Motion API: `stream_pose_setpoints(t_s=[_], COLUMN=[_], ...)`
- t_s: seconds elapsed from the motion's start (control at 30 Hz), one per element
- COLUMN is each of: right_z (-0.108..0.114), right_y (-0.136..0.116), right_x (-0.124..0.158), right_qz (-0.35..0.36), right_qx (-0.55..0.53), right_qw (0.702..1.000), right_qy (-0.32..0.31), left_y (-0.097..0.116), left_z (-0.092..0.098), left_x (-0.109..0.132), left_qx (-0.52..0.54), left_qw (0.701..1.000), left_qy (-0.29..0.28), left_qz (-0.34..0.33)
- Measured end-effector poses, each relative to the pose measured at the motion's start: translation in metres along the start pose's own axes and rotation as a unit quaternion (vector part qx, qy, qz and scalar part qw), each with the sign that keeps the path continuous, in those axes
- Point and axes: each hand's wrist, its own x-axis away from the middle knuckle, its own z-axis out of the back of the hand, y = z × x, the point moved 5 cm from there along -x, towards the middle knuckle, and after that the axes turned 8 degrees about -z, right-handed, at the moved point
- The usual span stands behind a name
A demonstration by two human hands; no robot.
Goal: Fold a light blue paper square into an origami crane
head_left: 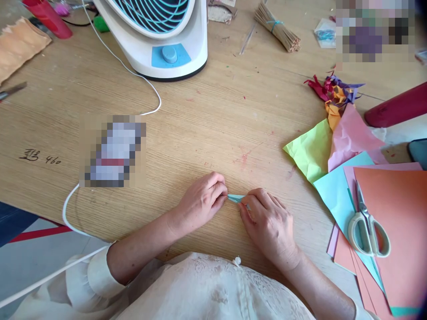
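Note:
A small folded piece of light blue paper [235, 198] is stretched between my two hands, above the wooden table near its front edge. My left hand [202, 200] pinches its left end, fingers closed. The right end is held in my right hand [268, 222], between thumb and fingers. My fingers cover both ends of the paper, so only its narrow middle shows.
White-handled scissors [368, 231] lie on coloured paper sheets [400, 200] at the right. Behind them are crumpled green paper [310, 149] and folded paper pieces [336, 95]. A white fan [170, 53], a stick bundle [276, 26] and a blurred, cabled device [115, 151] are on the table.

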Motion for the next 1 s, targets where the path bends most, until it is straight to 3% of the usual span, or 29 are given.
stream_pose_setpoints(t_s=[0.73, 1.0], right_z=[-0.0022, -0.0035], right_y=[0.0102, 0.0078], right_x=[-0.0038, 0.0046], right_qz=[-0.025, 0.048], right_qx=[-0.104, -0.055], right_qw=[0.994, 0.997], right_qy=[-0.022, -0.008], left_y=[-0.0039, -0.0043], left_z=[-0.001, -0.0012], left_x=[0.0003, 0.0005], left_qx=[0.002, 0.005], left_qw=[0.999, 0.999], left_qy=[0.025, 0.026], left_qz=[0.042, 0.047])
